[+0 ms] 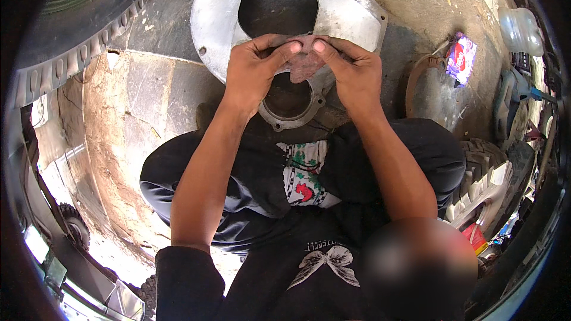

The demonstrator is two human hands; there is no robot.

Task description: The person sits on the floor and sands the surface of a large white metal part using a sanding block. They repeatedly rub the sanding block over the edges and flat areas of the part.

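A small, creased reddish-brown sheet (306,66), by its look a worn piece of sandpaper, is stretched between my two hands. My left hand (254,66) pinches its upper left part, thumb on top. On the other side my right hand (354,68) grips the upper right part in the same way. Both thumbs point inward, and the fingers behind the sheet are partly hidden. Beneath lies a grey metal housing plate (351,6) with a large opening, a smaller ring-shaped opening nearer me and bolt holes along its edge. The sheet covers the part between the two openings.
A large tyre (95,21) takes up the far left. To the right are a round metal piece (429,92), a purple packet (461,59) and a clear plastic container (520,31). My crossed legs (250,166) lie close below the plate. Another treaded tyre (483,157) stands by my right knee.
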